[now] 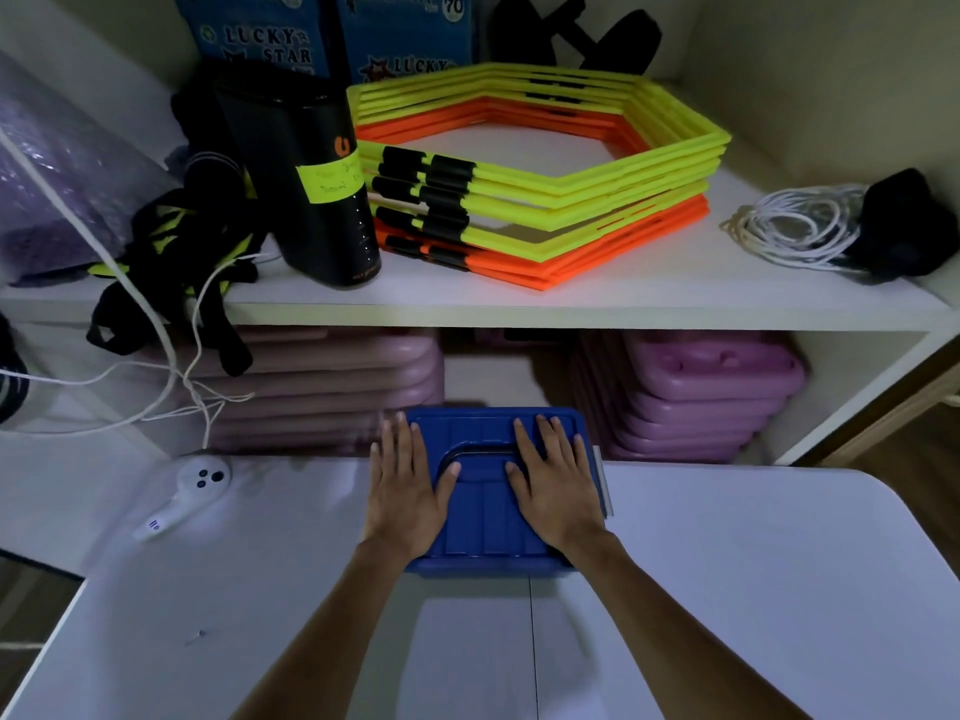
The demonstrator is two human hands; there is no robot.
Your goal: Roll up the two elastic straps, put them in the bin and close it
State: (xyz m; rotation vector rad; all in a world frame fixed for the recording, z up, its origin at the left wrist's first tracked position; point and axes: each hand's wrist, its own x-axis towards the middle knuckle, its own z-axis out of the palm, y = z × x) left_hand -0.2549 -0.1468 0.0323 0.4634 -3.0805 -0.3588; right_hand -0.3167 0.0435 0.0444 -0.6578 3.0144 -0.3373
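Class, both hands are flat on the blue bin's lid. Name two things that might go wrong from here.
1. The left hand overhangs the lid's left edge, so uneven pressing may leave one side unlatched.
2. The bin sits at the table's far edge; a hard push might slide it off.

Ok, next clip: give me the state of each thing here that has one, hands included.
Bin: on the white table, lid on.
Lid: lying flat on the bin, both hands pressing it.
Left hand: flat, fingers straight, on the lid's left side.
Right hand: flat, fingers straight, on the lid's right side.
Straps: not visible.
White cord: coiled on the shelf.
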